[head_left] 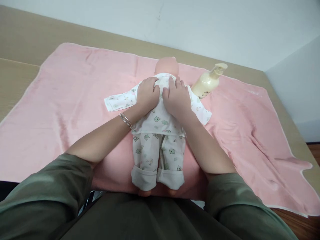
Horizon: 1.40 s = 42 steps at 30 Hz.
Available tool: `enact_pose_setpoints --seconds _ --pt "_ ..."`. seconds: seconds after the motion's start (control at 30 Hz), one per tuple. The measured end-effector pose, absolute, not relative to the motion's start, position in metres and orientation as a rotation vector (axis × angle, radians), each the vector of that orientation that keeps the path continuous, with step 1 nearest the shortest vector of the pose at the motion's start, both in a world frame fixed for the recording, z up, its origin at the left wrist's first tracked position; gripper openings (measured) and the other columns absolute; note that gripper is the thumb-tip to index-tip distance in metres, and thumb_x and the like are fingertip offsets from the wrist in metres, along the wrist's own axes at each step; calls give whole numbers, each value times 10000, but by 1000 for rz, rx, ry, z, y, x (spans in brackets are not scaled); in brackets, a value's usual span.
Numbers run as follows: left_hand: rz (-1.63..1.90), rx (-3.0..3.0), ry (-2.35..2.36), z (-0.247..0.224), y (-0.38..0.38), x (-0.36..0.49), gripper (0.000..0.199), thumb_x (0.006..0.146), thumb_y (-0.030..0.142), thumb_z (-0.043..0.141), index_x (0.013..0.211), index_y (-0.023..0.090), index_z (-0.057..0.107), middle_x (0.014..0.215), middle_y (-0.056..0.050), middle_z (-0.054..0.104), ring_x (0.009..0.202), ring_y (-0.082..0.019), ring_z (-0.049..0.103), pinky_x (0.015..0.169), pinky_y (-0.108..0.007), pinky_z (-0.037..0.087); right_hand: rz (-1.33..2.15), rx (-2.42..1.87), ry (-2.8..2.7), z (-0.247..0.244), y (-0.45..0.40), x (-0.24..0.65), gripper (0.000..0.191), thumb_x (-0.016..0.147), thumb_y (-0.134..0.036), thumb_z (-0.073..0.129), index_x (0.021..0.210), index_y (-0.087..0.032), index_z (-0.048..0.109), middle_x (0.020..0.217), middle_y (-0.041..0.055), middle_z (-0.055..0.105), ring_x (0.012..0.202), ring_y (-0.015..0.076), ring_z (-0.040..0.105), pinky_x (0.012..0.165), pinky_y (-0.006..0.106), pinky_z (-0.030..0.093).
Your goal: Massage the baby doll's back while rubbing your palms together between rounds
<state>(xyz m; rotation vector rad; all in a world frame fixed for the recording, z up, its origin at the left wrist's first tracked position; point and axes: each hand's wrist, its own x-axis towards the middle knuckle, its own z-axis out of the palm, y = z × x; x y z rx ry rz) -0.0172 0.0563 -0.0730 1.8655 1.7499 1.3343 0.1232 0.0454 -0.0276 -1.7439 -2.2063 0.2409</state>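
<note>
A baby doll (166, 65) lies stretched out in front of me, its head at the far side and its feet towards me. It wears a white printed top (160, 121) and matching trousers (147, 150) with turned-up cuffs. Flat on the left part of the doll's upper body rests my left hand (148, 95), its fingers reaching up to the shoulder. My right hand (178, 98) lies beside it on the right part, fingers slightly spread. Both thumbs point inward with a small gap between them. The doll's face does not show.
A pink blanket (85, 100) with a pale edge covers most of the wooden table (20, 33). A cream pump bottle (206, 83) stands just right of the doll's head and shoulder. Behind the table rises a white wall (125, 23).
</note>
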Motion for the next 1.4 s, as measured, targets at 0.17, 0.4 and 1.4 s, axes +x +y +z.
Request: enact_pose_setpoints --seconds 0.17,0.4,1.4 --pt "1381 1825 1717 -74 56 -23 327 888 170 491 1115 245 713 1234 -84 770 1199 -282 673 1147 -458 532 81 -1609 -2337 -27 17 110 632 1057 -327 369 1656 -126 380 1777 173 305 1668 440 231 1333 710 240" --pt "1280 1895 1689 -70 52 -21 293 949 187 453 1108 224 697 1204 -127 750 1197 -308 662 1185 -482 484 218 -1641 -2383 -17 25 114 653 1020 -272 408 1667 -193 382 1801 99 272 1682 409 209 1350 697 221" --pt "937 2428 1597 -55 27 -11 363 993 187 353 1147 68 659 1286 -264 657 1407 -447 532 1283 -653 320 408 -1782 -2257 -14 55 138 741 1037 -357 351 1634 80 316 1750 277 302 1670 395 258 1388 569 227"
